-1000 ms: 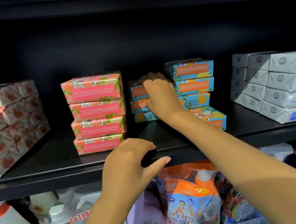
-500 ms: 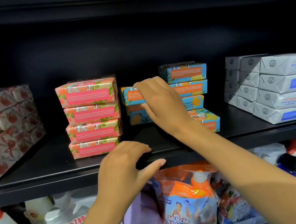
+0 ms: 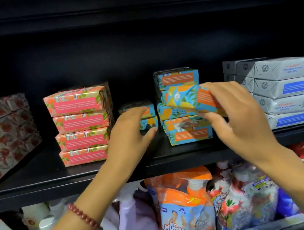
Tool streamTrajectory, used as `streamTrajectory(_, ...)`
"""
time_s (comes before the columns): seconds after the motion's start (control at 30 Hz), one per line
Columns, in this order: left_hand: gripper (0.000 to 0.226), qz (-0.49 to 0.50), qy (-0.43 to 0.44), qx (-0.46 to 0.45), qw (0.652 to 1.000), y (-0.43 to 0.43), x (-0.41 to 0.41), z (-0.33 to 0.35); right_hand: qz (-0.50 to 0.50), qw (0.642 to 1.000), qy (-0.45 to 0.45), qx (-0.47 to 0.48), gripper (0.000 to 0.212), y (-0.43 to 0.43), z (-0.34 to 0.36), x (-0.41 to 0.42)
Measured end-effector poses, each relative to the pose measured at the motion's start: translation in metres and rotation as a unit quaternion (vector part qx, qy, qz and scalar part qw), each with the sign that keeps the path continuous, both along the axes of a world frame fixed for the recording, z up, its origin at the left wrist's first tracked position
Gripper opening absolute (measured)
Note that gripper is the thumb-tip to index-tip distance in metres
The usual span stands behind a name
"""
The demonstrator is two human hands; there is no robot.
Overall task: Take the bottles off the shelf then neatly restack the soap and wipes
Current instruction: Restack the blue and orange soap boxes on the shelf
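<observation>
Right hand clamps blue soap box, thumb under | box in air before blue stack, long axis left-right, left end raised | left hand cupped at short stack, grip unclear | pink stack left, grey stack right.

Orange Mr Muscle refill pouch standing upright at bottom centre, label facing out. Lilac pouch leaning just left of it. Red-flowered pack sitting just right. Dark red bead bracelet showing lower left.
</observation>
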State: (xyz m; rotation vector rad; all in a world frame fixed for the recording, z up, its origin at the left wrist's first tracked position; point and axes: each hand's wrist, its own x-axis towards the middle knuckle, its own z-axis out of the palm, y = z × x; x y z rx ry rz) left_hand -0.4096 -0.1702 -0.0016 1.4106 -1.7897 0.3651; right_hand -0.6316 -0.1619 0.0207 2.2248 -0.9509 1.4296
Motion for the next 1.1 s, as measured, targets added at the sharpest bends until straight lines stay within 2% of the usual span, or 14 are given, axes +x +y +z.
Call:
streamTrajectory(0.13, 0.057, 0.056, -0.018, 0.046, 0.997, -0.032, -0.009, 0.016, -0.029, 0.999, -0.041, 0.006, 0.038, -0.008, -0.014, -0.03)
streamTrajectory(0.3, 0.045, 0.127, -0.075, 0.114, 0.982, -0.057, -0.003, 0.012, -0.036, 0.998, -0.06, -0.003, 0.043, -0.01, -0.024, -0.047)
streamTrajectory(0.37, 0.047, 0.137, -0.092, 0.117, 0.979, -0.058, 0.001, 0.009, -0.035, 0.997, -0.066, -0.005, 0.044, -0.01, -0.026, -0.05)
streamTrajectory(0.47, 0.053, 0.142, -0.111, 0.089, 0.98, -0.056, 0.002, 0.011, -0.033, 0.997, -0.075, -0.004, 0.044, -0.011, -0.027, -0.053)
streamTrajectory(0.73, 0.04, 0.146, -0.151, 0.048, 0.977, -0.038, -0.004, 0.015, -0.013, 0.997, -0.081, -0.017, 0.042, -0.012, -0.027, -0.051)
streamTrajectory(0.83, 0.032, 0.168, -0.114, 0.014, 0.979, -0.019, -0.013, 0.015, -0.011, 0.996, -0.085, -0.02, 0.042, -0.014, -0.024, -0.047)
streamTrajectory(0.93, 0.031, 0.134, -0.066, -0.034, 0.988, 0.002, -0.012, 0.004, -0.012, 0.997, -0.075, -0.019, 0.041, -0.018, -0.022, -0.042)
streamTrajectory(1.03, 0.027, 0.106, -0.035, -0.077, 0.991, 0.023, -0.006, -0.009, 0.007, 0.999, -0.032, -0.02, 0.038, -0.025, -0.018, -0.032)
streamTrajectory(1.1, 0.033, 0.084, -0.009, -0.102, 0.991, 0.037, -0.003, -0.014, 0.015, 1.0, 0.007, -0.026, 0.035, -0.029, -0.014, -0.021)
